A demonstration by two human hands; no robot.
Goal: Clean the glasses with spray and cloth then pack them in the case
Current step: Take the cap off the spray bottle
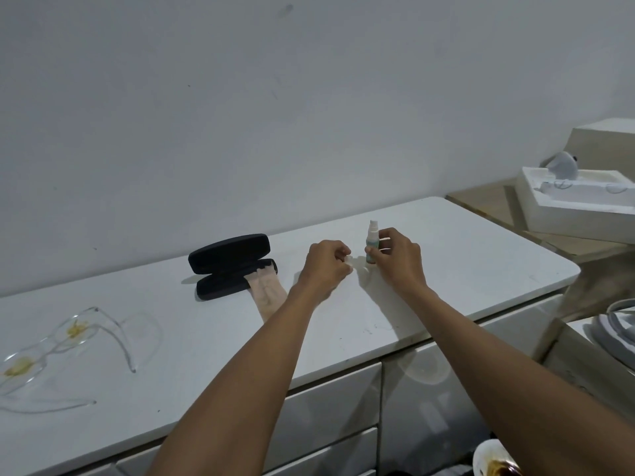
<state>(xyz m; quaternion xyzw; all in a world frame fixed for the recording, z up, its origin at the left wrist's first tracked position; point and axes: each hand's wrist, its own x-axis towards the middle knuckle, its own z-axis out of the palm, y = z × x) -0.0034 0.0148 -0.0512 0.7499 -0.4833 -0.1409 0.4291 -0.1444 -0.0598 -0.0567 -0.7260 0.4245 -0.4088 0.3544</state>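
Glasses of clear plastic, yellow-smeared (51, 352), lie near us at the white desk's (464, 255) left. Farther out, our right hand (395, 257) grips the small white spray bottle (372, 242); our left hand (326, 262) pinches its pale cap (348, 262).

Counting across the white countertop (446, 255): one pair of clear glasses (65, 345) lying at the left, showing two yellowish smears, one per lens; one black glasses case (230, 266) lying open; one beige cloth (269, 292) trailing from it; one small spray bottle (372, 240) standing upright; one small clear cap (348, 262). Two hands are showing, left hand (324, 264) and right hand (397, 257). One white foam tray (567, 209) sitting at right.
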